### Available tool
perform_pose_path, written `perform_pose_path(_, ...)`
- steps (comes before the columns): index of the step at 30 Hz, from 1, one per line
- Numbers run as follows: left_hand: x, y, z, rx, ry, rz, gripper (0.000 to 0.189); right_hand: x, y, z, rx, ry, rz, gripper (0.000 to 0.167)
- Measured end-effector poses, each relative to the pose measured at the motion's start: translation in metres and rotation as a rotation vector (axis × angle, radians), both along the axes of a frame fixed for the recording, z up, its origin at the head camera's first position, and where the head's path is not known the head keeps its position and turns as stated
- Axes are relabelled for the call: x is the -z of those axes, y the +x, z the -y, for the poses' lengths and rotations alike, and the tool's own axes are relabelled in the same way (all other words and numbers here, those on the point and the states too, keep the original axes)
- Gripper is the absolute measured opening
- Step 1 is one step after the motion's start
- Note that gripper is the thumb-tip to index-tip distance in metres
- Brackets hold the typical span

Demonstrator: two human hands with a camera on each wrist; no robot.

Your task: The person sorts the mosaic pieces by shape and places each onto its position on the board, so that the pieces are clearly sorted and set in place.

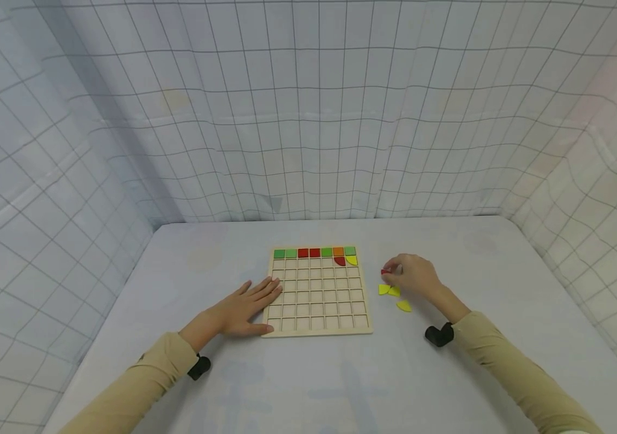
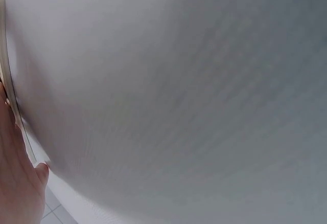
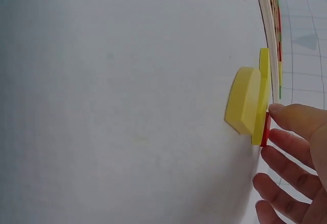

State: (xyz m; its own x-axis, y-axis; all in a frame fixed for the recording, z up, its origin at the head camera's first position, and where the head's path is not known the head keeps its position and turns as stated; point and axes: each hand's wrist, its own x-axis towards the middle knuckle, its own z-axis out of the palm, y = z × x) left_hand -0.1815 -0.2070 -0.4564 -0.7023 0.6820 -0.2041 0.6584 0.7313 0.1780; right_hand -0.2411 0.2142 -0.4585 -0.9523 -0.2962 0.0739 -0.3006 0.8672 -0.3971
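A square wooden grid board (image 1: 317,332) lies on the table. Its back row holds green, red and orange square tiles, and below them at the right sit a red curved-edge piece (image 1: 340,261) and a yellow one (image 1: 352,260). My left hand (image 1: 240,310) rests with spread, straight fingers on the board's left edge. To the right of the board, my right hand (image 1: 413,276) pinches a small red piece (image 3: 266,129) between thumb and index finger. Just in front of that hand are several yellow pieces, one of them a rounded wedge (image 1: 404,305) lying apart.
The white table (image 1: 438,386) runs back to a white grid-patterned curtain (image 1: 319,150), which also hangs at both sides. A black wrist camera (image 1: 438,335) sits under the right sleeve, another (image 1: 199,367) under the left. Mostly pale table surface fills the left wrist view.
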Motion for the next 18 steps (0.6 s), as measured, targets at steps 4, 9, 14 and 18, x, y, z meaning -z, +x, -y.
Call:
perform_pose_path(4, 0.0, 0.0, 0.0, 0.001, -0.002, 0.0, 0.086, -0.002, 0.001, -0.001, 0.005, 0.021, -0.013, 0.028)
perform_pose_path(9, -0.001, 0.0, 0.0, -0.002, -0.003, 0.003, 0.086, -0.003, 0.001, -0.004, 0.002, 0.047, 0.014, 0.028)
perform_pose_path(14, 0.0, 0.0, 0.0, 0.002, 0.0, -0.008, 0.085, -0.003, 0.003, -0.008, -0.005, 0.061, 0.038, 0.027)
perform_pose_path(18, 0.001, 0.0, 0.0, 0.006, 0.005, -0.011, 0.086, -0.002, 0.004, -0.011, -0.019, 0.052, 0.016, 0.027)
